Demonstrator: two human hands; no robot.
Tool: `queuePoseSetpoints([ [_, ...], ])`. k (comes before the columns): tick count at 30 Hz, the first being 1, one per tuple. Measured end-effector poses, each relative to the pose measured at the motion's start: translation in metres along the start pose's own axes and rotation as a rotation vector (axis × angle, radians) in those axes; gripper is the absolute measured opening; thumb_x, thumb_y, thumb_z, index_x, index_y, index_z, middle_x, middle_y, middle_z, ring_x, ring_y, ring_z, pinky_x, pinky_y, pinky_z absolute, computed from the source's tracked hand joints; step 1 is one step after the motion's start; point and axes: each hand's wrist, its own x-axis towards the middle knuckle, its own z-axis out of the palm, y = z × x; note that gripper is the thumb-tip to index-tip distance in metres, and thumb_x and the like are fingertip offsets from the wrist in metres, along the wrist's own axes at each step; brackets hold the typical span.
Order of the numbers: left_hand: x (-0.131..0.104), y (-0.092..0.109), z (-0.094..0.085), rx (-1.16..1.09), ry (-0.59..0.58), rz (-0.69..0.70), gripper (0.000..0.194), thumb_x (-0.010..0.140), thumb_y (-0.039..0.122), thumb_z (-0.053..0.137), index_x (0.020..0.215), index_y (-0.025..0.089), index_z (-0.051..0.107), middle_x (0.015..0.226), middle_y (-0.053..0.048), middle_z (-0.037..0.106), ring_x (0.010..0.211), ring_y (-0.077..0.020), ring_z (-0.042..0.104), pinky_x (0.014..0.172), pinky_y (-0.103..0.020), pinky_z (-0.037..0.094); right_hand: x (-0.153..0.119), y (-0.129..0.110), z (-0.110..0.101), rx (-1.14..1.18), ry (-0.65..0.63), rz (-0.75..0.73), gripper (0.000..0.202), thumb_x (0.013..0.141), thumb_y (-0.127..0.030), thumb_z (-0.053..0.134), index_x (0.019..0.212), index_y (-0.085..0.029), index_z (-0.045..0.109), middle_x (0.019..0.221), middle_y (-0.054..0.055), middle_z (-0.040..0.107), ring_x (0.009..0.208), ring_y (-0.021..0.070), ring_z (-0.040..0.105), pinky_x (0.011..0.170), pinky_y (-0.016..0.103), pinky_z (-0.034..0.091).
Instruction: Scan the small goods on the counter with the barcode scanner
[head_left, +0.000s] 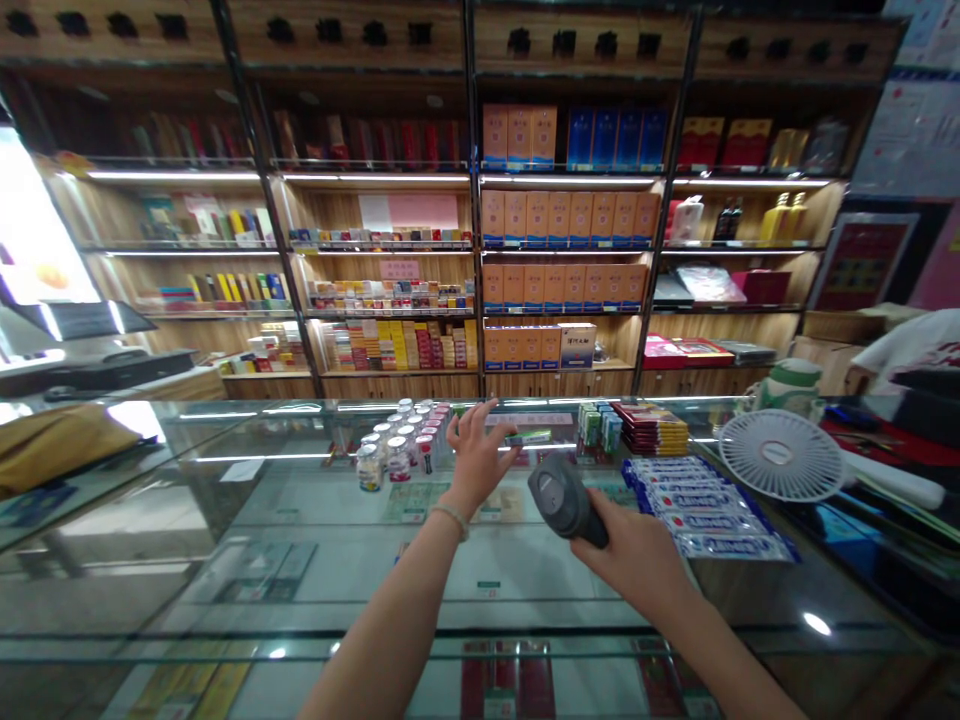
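My left hand is raised over the middle of the glass counter, fingers apart and nothing in it. Just left of it stand rows of small white-capped jars. To its right, my right hand is wrapped round the handle of a dark grey handheld scanner, whose head points up and to the left. Beyond the scanner, several blue and white packets lie in a row on the counter, with a stack of red and yellow packs behind them. Small green and blue packs stand beside that stack.
A white round fan and a green and white container are at the right. Brown cloth lies at the left edge. Shelves with orange boxes line the back. A person's white sleeve shows at far right.
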Motion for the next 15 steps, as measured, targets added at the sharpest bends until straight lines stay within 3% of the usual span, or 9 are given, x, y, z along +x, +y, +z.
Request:
queuePoseSetpoints([
  [2,0.000,0.000,0.000,0.000,0.001,0.001,0.022,0.078,0.034,0.077,0.098,0.033,0.070,0.144,-0.006,0.051,0.137,-0.0314,0.041,0.115,-0.059,0.019,0.002,0.003,0.006,-0.008,0.020,-0.036,0.022,0.081,-0.028,0.057,0.101,-0.024,0.064,0.087,0.003,0.076,0.080,0.0261,0.073,0.067,0.033,0.050],
  [4,0.000,0.000,0.000,-0.004,-0.001,0.001,0.022,0.077,0.033,0.078,0.098,0.032,0.070,0.144,-0.006,0.051,0.137,-0.0314,0.041,0.116,-0.058,0.019,0.004,0.006,0.014,-0.033,0.118,-0.115,0.023,0.079,-0.026,0.059,0.101,-0.022,0.066,0.111,0.008,0.074,0.105,0.0291,0.069,0.088,0.040,0.052],
  [7,0.000,0.000,-0.001,-0.011,-0.008,-0.003,0.023,0.077,0.033,0.078,0.098,0.032,0.070,0.144,-0.006,0.051,0.137,-0.0312,0.041,0.116,-0.058,0.020,0.009,0.012,0.027,-0.111,0.281,-0.214,0.025,0.076,-0.027,0.065,0.100,-0.021,0.068,0.146,0.010,0.056,0.142,0.0348,0.041,0.117,0.054,0.032],
  [10,0.000,0.000,-0.001,-0.015,-0.012,-0.008,0.023,0.077,0.033,0.078,0.098,0.032,0.070,0.145,-0.006,0.051,0.136,-0.0311,0.041,0.116,-0.058,0.019,0.013,0.016,0.036,-0.174,0.328,-0.243,0.024,0.075,-0.034,0.071,0.095,-0.021,0.069,0.154,0.011,0.046,0.150,0.0362,0.025,0.122,0.059,0.020],
  [15,0.000,0.000,0.000,-0.010,-0.003,-0.011,0.024,0.075,0.034,0.080,0.097,0.033,0.070,0.144,-0.006,0.052,0.136,-0.0316,0.041,0.115,-0.058,0.020,0.016,0.018,0.045,-0.246,0.294,-0.256,0.024,0.074,-0.039,0.074,0.089,-0.021,0.070,0.158,0.012,0.040,0.151,0.0379,0.019,0.121,0.063,0.016],
])
